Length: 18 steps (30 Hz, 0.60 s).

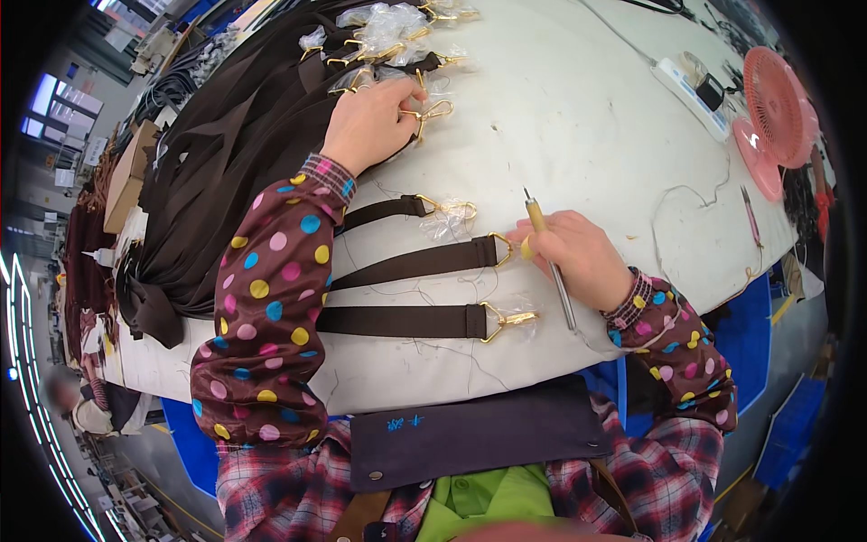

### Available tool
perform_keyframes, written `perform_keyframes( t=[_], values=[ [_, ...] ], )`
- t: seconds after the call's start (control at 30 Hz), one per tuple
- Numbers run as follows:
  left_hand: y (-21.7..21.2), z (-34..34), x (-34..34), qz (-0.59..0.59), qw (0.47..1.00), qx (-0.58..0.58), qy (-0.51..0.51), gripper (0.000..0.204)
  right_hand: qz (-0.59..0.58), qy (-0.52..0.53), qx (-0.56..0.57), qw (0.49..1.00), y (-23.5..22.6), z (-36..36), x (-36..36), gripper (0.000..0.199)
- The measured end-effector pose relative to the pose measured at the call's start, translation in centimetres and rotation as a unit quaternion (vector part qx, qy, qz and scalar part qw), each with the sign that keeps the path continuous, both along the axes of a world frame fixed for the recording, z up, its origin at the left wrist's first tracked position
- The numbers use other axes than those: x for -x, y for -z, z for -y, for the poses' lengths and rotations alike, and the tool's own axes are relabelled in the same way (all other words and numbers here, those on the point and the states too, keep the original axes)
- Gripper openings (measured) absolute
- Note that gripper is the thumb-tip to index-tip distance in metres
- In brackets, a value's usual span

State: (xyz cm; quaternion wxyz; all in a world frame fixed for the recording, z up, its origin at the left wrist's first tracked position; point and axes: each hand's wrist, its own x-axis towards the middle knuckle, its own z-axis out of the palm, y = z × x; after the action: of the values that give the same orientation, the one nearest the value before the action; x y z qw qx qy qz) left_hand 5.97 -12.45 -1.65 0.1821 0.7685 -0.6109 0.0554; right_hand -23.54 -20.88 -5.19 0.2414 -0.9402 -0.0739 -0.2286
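At left lies one heap of flat dark-brown fabric straps (230, 167); the left hand (372, 125) pinches one gold metal clasp (439, 109) at its far right edge. Three separate straps (402, 322) lie nearer. The right hand's (578, 260) fingers grip one slim yellow-and-silver tool (536, 217).

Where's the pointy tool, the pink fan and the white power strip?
Pointy tool (562, 295), head view: its silver handle, below the fingers.
Pink fan (778, 106), head view: its round cage.
White power strip (690, 102), head view: its long body.
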Motion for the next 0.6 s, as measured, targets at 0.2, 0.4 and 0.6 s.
perform_keyframes(
  t=[0.2,0.4,0.6],
  values=[
    [0.7,-1.2,-0.1,0.073,0.996,0.02,0.05,0.03,-0.079,0.066,-0.07,0.992,-0.8,-0.3,-0.5,0.02],
    [-2.4,-6.1,2.7,0.112,0.985,0.015,0.133,0.04,-0.073,0.078,-0.086,0.991,0.3,0.0,0.1,0.019],
    [0.2,-7.7,6.5,-0.006,0.985,-0.048,0.165,0.023,-0.009,0.057,-0.059,0.997,-0.3,-0.3,0.0,0.021]
  ],
)
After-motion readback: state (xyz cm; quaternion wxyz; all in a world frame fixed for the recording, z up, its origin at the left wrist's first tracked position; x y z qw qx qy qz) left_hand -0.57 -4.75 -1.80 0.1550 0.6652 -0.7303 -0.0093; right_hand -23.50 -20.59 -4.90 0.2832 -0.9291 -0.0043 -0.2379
